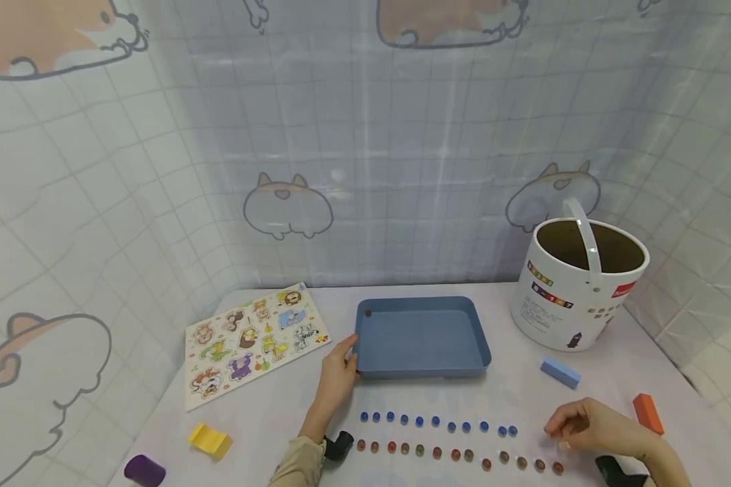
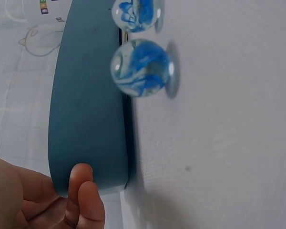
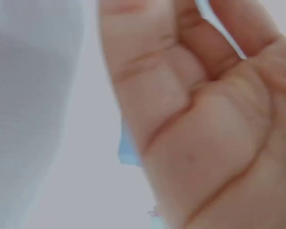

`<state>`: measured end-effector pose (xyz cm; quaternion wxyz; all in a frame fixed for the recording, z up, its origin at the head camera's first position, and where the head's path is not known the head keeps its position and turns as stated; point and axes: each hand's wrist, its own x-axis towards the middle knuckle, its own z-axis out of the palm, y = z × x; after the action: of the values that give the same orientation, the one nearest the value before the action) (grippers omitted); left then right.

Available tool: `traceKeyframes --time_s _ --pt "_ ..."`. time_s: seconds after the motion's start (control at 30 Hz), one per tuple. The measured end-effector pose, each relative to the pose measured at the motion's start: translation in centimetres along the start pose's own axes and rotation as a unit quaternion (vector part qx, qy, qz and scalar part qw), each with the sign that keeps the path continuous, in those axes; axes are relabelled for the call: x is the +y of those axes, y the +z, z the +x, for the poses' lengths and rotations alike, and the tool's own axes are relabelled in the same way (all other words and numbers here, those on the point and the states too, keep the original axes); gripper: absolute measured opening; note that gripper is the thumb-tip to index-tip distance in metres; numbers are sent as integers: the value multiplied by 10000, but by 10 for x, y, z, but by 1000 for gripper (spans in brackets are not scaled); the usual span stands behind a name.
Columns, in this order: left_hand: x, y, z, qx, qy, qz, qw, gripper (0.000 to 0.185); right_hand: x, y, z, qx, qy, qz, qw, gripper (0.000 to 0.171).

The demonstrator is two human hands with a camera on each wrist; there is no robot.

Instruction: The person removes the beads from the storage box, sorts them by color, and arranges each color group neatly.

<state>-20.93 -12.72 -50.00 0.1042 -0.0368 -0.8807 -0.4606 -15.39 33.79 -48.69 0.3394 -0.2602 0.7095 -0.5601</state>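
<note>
Blue tray (image 1: 423, 335) corner touched by relaxed left fingers (image 1: 344, 352); right fingers (image 1: 563, 426) curled empty

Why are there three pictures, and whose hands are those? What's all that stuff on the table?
A person wears three cameras: one on the head, one on each wrist. The big picture is the head view. The left hand touches the corner of a blue tray; its wrist camera sees that tray and blue marbles up close. The right hand hovers, fingers curled, by two rows of marbles, blue and reddish-brown; its own camera is too blurry to show if it holds anything. Also there: an animal puzzle, a white bucket and some blocks.
</note>
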Motion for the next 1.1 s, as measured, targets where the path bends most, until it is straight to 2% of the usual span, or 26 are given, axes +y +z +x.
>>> traceKeyframes --time_s 0.1,0.27,0.37,0.57,0.73,0.83,0.97,1.1 --pt "-1 0 0 19 -7 -20 10000 44 -15 -11 8 159 -216 -155 9995 33" --pt "-2 0 1 12 -4 -2 10000 44 -46 -20 34 574 -335 -841 9942 35" --pt "-3 -1 1 35 -15 6 10000 44 -64 -23 61 638 -490 -1064 9911 34" --pt "-2 -1 2 47 -14 -44 10000 45 -95 -29 124 477 -932 -1331 9856 36" --pt "-1 1 2 39 -76 -39 10000 45 -111 -28 174 391 -806 -1412 9859 37" --pt "0 1 1 37 -60 -13 10000 45 -112 -27 200 325 -703 -1227 9894 41" --pt "1 1 0 59 -45 -22 10000 44 -105 -23 234 345 -677 -488 9959 50" --pt "1 0 -1 61 -33 -15 10000 44 -97 -15 266 547 -534 133 9970 53"
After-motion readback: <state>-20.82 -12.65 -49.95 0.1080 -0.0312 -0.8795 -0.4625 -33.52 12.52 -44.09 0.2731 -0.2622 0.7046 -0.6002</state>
